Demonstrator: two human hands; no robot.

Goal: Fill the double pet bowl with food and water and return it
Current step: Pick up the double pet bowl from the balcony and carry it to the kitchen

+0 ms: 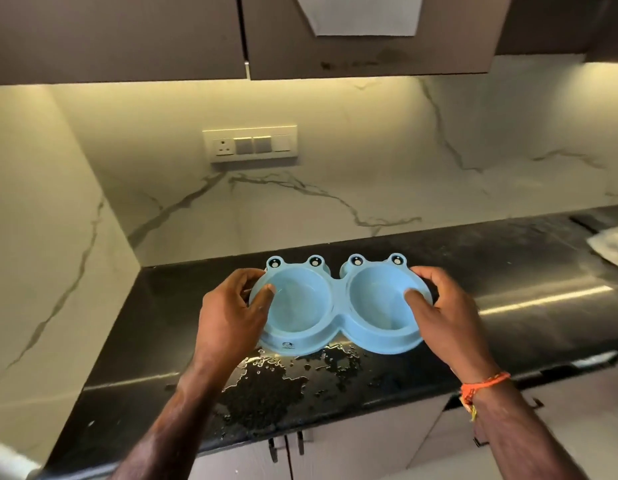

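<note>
A light blue double pet bowl [339,315] with frog eyes along its back edge sits on the black countertop [508,306]. Both round wells look bare of food; the left well has a faint wet sheen. My left hand [231,313] grips the bowl's left end, thumb over the rim into the left well. At the right end my right hand [442,313] holds on the same way, thumb inside the right well. An orange thread band is on my right wrist.
Spilled water [283,372] pools on the counter just in front of the bowl. A marble backsplash with a switch panel [250,143] rises behind. Upper cabinets hang overhead. A pale cloth or bag [612,244] lies at the far right. Cabinet doors are below the counter's edge.
</note>
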